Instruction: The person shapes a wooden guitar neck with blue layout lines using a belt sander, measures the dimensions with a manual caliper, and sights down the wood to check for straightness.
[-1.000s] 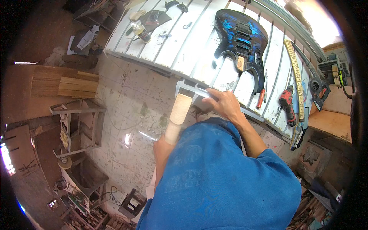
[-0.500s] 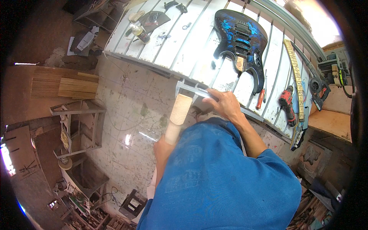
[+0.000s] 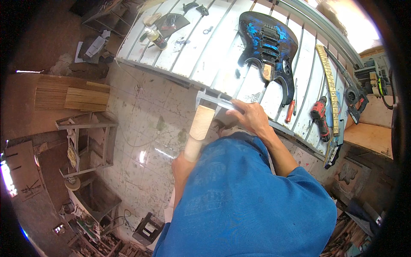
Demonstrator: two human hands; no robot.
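Observation:
My left hand [image 3: 182, 162] is closed around a pale, long wooden piece [image 3: 201, 123] with a rounded back and a squared upper end. My right hand [image 3: 250, 116] grips a silver caliper [image 3: 218, 100], whose jaws straddle the top end of the wood. A white slatted table [image 3: 201, 47] stands just beyond my hands. On it lies a black guitar body [image 3: 276, 55] with blue painted patterns, and to the right an orange screwdriver [image 3: 291, 110], a red-and-black drill [image 3: 319, 110] and a yellow measuring strip [image 3: 329, 81].
A small bottle [image 3: 156, 39] and dark parts sit at the table's far left. A black tool [image 3: 355, 107] is at the right. Wooden boards [image 3: 83, 96], metal frames [image 3: 85, 124] and a dark boxy item [image 3: 147, 228] stand on and around the tiled floor [image 3: 137, 128].

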